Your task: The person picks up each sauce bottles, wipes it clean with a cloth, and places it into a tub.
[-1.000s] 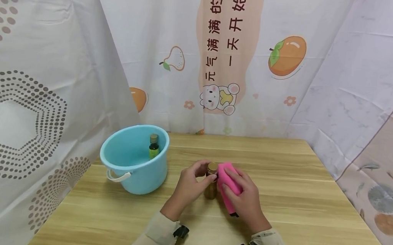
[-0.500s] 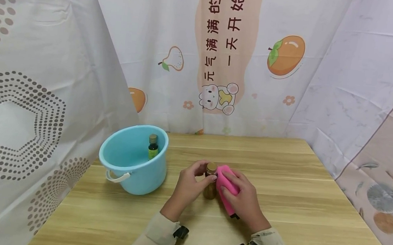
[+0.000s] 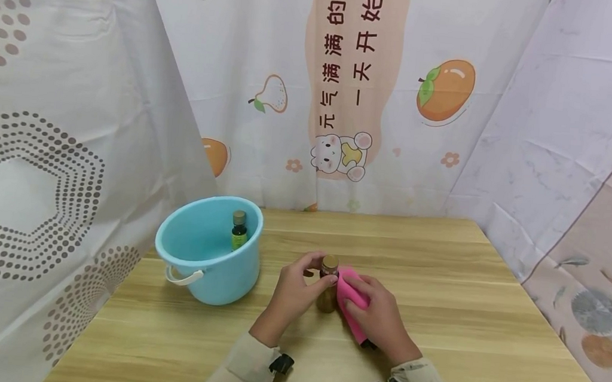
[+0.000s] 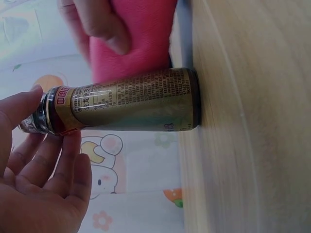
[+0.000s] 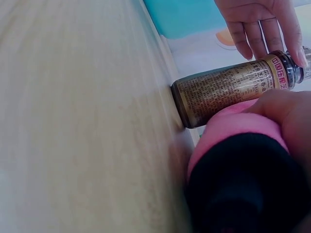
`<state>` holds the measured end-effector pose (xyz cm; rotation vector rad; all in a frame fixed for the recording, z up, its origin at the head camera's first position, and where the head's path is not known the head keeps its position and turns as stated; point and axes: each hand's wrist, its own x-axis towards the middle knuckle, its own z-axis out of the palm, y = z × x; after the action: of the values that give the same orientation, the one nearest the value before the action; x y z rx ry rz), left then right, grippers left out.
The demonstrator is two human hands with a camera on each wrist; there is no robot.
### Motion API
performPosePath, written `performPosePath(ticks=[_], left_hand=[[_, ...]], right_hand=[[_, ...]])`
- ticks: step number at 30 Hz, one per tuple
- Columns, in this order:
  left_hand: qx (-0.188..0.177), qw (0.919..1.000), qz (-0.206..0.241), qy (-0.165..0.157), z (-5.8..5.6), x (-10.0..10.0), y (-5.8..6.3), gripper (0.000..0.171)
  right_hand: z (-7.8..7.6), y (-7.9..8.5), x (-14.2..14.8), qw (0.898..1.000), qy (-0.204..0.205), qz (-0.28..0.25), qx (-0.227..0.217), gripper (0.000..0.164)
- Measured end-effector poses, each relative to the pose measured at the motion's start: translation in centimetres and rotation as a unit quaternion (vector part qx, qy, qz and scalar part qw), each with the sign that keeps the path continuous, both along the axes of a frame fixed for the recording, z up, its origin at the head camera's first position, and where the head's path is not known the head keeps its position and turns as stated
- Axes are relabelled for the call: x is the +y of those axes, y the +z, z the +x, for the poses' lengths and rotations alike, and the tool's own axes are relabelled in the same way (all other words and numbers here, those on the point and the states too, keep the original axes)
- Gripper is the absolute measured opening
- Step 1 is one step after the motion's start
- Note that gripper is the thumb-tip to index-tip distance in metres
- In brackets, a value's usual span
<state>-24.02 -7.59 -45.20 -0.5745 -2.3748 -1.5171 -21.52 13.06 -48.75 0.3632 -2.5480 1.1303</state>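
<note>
A small brown bottle (image 3: 327, 297) with a gold cap (image 3: 331, 259) and a gold label (image 4: 131, 102) stands upright on the wooden table (image 3: 465, 299). My left hand (image 3: 296, 295) holds it at the neck, thumb on one side and fingers on the other. To the right of the bottle, my right hand (image 3: 381, 314) grips a soft-looking pink pad (image 3: 352, 293) with a black end (image 5: 243, 184). The pad lies against or very close to the bottle's side; exact contact is hard to tell. Part of the pad is hidden under my right fingers.
A light-blue bucket (image 3: 226, 280) with a white handle (image 3: 184, 277) stands on the table's left. Inside it is a dark bottle (image 3: 239, 232) with a yellow-green label. Printed curtains (image 3: 266, 152) hang behind the table and along both sides.
The pink pad and my right fingers have shifted slightly down and nearer along the bottle's side. My left hand and the bottle have stayed almost in place.
</note>
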Motion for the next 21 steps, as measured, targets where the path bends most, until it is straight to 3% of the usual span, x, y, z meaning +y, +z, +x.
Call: performPosePath(ticks=[4, 11, 21], left_hand=[[-0.003, 1.0, 0.003, -0.002, 0.04, -0.02, -0.07, 0.042], [-0.003, 1.0, 0.006, -0.001, 0.12, -0.01, -0.06, 0.042], [-0.004, 0.9998, 0.017, -0.002, 0.18, 0.03, -0.01, 0.047]], right_hand=[[-0.07, -0.32, 0.02, 1.0, -0.003, 0.015, -0.007, 0.048], [-0.18, -0.41, -0.03, 1.0, -0.003, 0.01, 0.018, 0.047], [0.0, -0.02, -0.03, 0.994, 0.014, -0.032, 0.104, 0.049]])
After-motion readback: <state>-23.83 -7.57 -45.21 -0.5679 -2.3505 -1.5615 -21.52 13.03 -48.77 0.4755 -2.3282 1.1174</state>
